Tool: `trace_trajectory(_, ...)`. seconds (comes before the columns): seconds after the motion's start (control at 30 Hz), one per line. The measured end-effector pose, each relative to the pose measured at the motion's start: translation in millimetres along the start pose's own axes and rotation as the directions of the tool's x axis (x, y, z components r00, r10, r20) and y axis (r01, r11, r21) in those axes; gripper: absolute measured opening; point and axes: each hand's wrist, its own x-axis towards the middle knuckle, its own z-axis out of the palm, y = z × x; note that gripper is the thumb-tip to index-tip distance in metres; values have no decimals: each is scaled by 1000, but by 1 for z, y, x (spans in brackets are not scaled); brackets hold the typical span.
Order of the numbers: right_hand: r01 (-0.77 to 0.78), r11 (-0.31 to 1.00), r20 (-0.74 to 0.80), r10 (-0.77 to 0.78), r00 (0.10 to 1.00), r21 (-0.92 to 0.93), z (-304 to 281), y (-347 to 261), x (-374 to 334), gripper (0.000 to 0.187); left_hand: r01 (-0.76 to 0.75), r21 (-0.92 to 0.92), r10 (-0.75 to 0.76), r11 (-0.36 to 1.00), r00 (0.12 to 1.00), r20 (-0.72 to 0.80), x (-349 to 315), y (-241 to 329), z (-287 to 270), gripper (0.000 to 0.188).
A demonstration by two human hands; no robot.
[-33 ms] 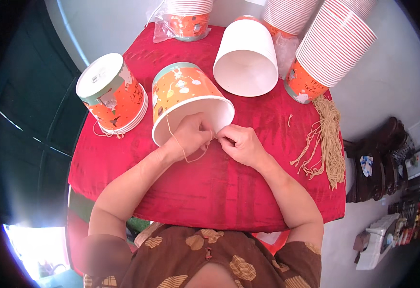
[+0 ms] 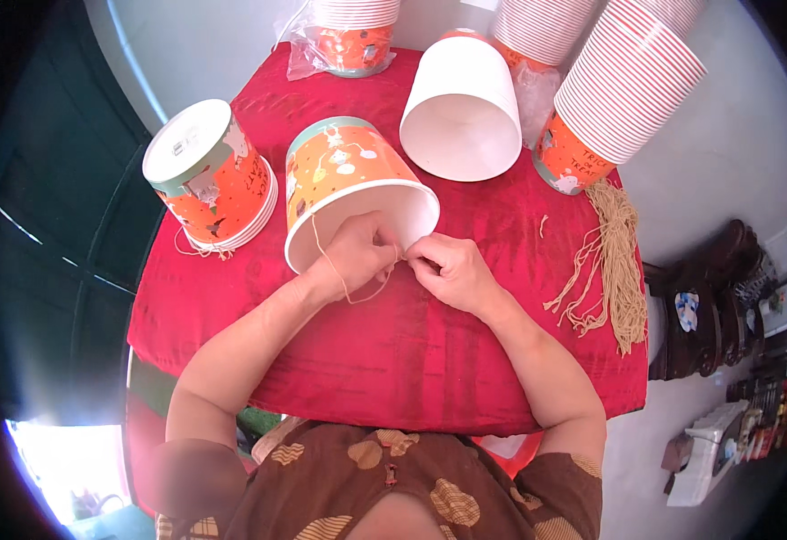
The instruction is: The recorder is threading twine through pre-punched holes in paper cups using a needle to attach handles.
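Note:
An orange paper bucket (image 2: 347,164) with a grey-green base band lies tilted on its side, its white mouth toward me. A thin tan string (image 2: 326,253) comes from the left side of its rim and loops down across my left wrist. My left hand (image 2: 356,255) reaches into the mouth near the lower rim, closed in a pinch on the string. Just at the right side of the rim, my right hand (image 2: 456,274) is also pinched, its fingertips close to the left ones on the string's end. The exact grip at the fingertips is partly hidden.
Upside-down stacked buckets (image 2: 222,184) stand at left, with string at their rims. A white-sided bucket (image 2: 461,112) lies behind. Tall bucket stacks (image 2: 623,85) rise at back right, another stack (image 2: 355,45) at the back. A tan string bundle (image 2: 617,261) lies on the red-covered table (image 2: 465,369).

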Motion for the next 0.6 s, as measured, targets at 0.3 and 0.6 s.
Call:
trace_trajectory(0.3,12,999,-2,-12,1000,-47,0,-2,-1,13,-13,29,10,999,996,86,0,2,-2,10)
trace_trajectory(0.6,-10,998,-237,-6,971,-68,4,-6,2,8,-274,316,296,908,955,-23,-4,-11,10,18)
